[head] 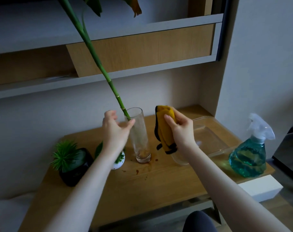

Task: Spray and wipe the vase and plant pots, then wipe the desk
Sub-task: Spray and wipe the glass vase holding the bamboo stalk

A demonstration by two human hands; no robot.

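Observation:
A tall clear glass vase (141, 139) stands mid-desk with a long green stalk (98, 62) leaning out of it to the upper left. My left hand (114, 129) is spread beside the vase's upper left side, thumb near the rim; whether it touches the glass I cannot tell. My right hand (180, 129) grips a folded yellow cloth with black trim (165, 129), held just right of the vase. A black pot with a spiky green plant (73, 162) and a small white round pot (119, 160) sit at the left, the white one partly hidden by my left forearm.
A spray bottle of blue-green liquid (250, 151) stands at the desk's right edge. A clear plastic tray (209, 136) lies between it and the vase. Brown stains (137, 171) mark the wooden desk (142, 190) near the vase's base. Shelves overhang the back.

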